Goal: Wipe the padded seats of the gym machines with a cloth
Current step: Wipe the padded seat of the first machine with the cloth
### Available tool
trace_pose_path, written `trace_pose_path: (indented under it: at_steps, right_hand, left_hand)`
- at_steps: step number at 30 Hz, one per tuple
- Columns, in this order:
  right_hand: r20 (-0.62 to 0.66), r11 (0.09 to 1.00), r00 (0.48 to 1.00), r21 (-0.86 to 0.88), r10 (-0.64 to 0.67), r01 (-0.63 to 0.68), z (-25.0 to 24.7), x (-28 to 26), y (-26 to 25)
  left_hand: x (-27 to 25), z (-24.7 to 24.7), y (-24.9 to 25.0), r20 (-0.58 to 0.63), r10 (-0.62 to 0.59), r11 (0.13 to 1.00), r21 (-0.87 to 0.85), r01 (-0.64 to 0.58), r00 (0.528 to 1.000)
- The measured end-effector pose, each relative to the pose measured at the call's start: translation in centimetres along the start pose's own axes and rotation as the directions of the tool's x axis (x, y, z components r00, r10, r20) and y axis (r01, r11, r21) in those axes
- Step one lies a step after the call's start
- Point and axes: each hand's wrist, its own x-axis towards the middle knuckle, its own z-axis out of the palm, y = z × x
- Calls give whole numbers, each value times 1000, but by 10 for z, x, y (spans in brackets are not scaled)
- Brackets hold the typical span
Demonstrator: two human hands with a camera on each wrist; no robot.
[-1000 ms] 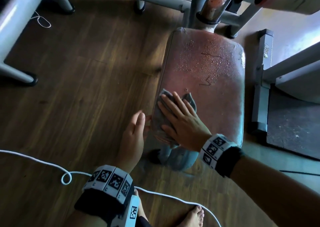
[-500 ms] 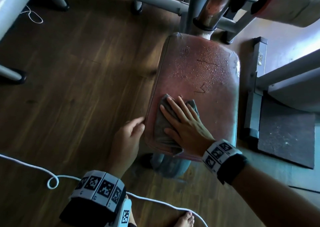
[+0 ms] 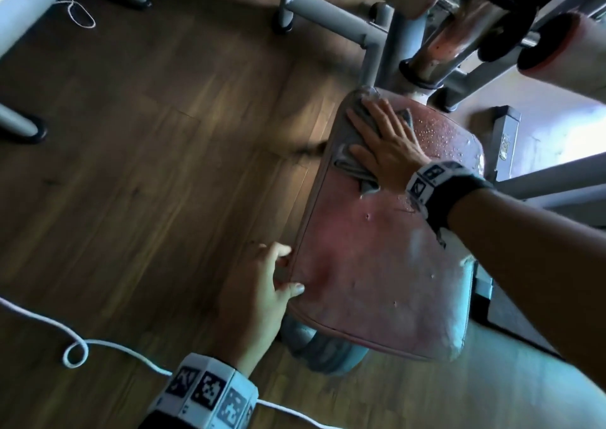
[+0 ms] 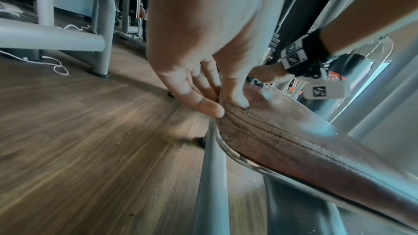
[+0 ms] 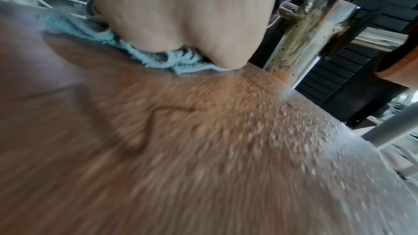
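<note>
Reddish-brown vinyl covers the padded seat [image 3: 387, 264], a worn cushion that stands on a grey metal post over the wood-plank floor [image 3: 147, 166]. At the far left corner of the cushion lies a grey cloth [image 3: 352, 163], bunched and partly folded. The right hand [image 3: 387, 143] lies flat on top of it, fingers straight and slightly spread, the palm pressing the fabric down onto the vinyl; in the right wrist view the heel of the hand sits on the blue-grey terry edge of the cloth. Just right of the hand, along the far edge of the seat, a patch of fine water droplets [image 3: 446, 133] beads on the surface, and a thin crack in the vinyl shows in the right wrist view.

The left hand [image 3: 262, 297] holds the near left edge of the seat. Its thumb [image 4: 237, 94] rests on top of the cushion by the stitched seam, while the fingers [image 4: 203, 103] lie along the side of the cushion, loosely bent around the rim.

Beyond the seat rise the machine's grey steel frame [image 3: 331, 15] and a rusted chrome post [image 3: 459, 32], with a red roller pad [image 3: 567, 55] at the far right. A white cord [image 3: 98, 346] loops across the floor near the left wrist.
</note>
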Motion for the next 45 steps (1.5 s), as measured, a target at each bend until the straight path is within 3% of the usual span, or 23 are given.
trace_pose_path:
  at_steps: [6,9,12,15,20,24,27,29,31,34,36,39,45]
  right_hand:
    - [-14,968,970,69,241,-239,-4,47,13]
    - [34,960,961,45,275,-277,-1,53,8]
    - [0,945,952,121,306,-303,3,43,-10]
    - [-36,971,978,127,206,-200,7,11,-34]
    - [-27,989,998,136,57,-52,23,-59,-72]
    - [-44,989,999,145,-25,31,36,-136,-91]
    - [-31,988,998,144,-49,53,43,-204,-86]
    - [-5,986,1000,168,-2,3,48,-244,-76]
    - [2,977,998,203,58,-57,50,-273,-64]
    - [-14,975,997,212,70,-65,50,-293,-52]
    - [-37,973,996,222,78,-68,47,-293,-49]
    - [-36,964,992,242,121,-109,45,-284,-49]
    - [-80,972,989,209,128,-109,38,-242,-41]
  left_hand:
    - [2,4,2,-20,-6,1000,17,7,1000]
    - [-1,7,1,-38,-8,1000,23,8,999]
    - [-3,9,0,-53,-7,1000,-1,7,999]
    - [-1,16,-10,-59,11,999,-41,-13,998]
    - [-4,19,-9,-48,-111,987,-119,104,993]
    - [0,4,1,90,-208,951,-216,222,974]
    - [3,3,25,116,-282,896,-321,305,952]
    - [5,10,49,139,-269,881,-364,302,953]
    - [10,20,71,231,-276,887,-311,340,933]
    - [20,40,84,306,-355,928,-3,374,883]
    - [19,51,81,229,-316,948,110,298,921]
    - [18,59,71,136,-246,964,135,228,960]
    - [32,66,51,158,-206,975,116,189,966]
